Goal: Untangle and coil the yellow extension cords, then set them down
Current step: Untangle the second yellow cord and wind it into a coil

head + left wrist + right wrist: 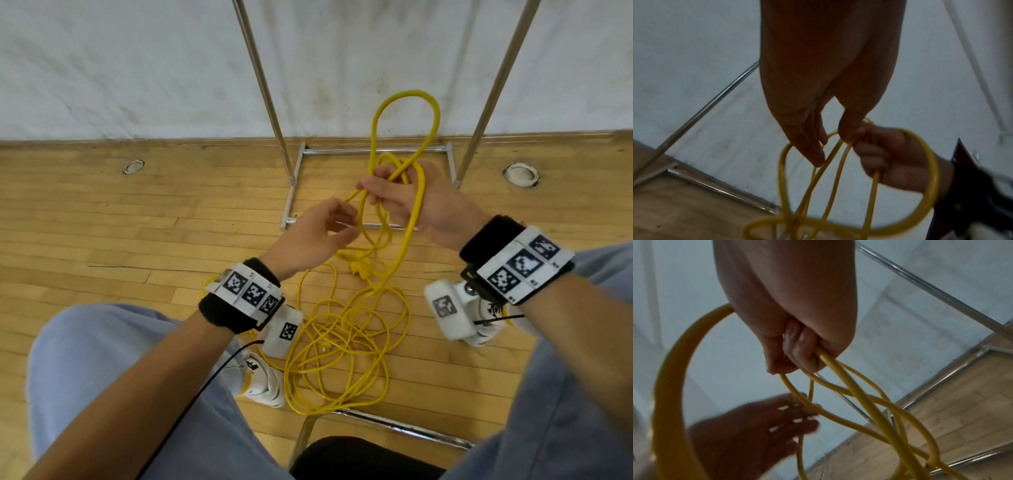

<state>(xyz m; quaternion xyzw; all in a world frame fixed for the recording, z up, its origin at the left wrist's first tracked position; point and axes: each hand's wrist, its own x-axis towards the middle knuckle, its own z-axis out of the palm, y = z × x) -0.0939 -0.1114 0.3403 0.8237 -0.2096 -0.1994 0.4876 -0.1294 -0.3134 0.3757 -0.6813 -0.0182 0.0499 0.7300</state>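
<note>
Cord in the air: the thin yellow rubber extension cords (416, 192) are gathered into loops, one loop standing up above the right hand, likely so the strands hang apart and the crossings show.
Cord on the floor: the greater part lies in a loose yellow tangle (346, 346) below the right hand, on the pale wooden plank floor (102, 222), with a yellow plug (359, 267) amid it; judged uncoiled as yet.
Right hand (421, 205): fingers curled tight round several strands, acting as anchor for the coil.
Left hand (318, 236): just left of the right hand, fingers nearly straight and narrowly parted, fingertips (818, 160) touching one hanging strand, thumb near it; no firm grip is visible.
Backdrop: a chrome tube frame (294, 178) stands beyond the right hand.
</note>
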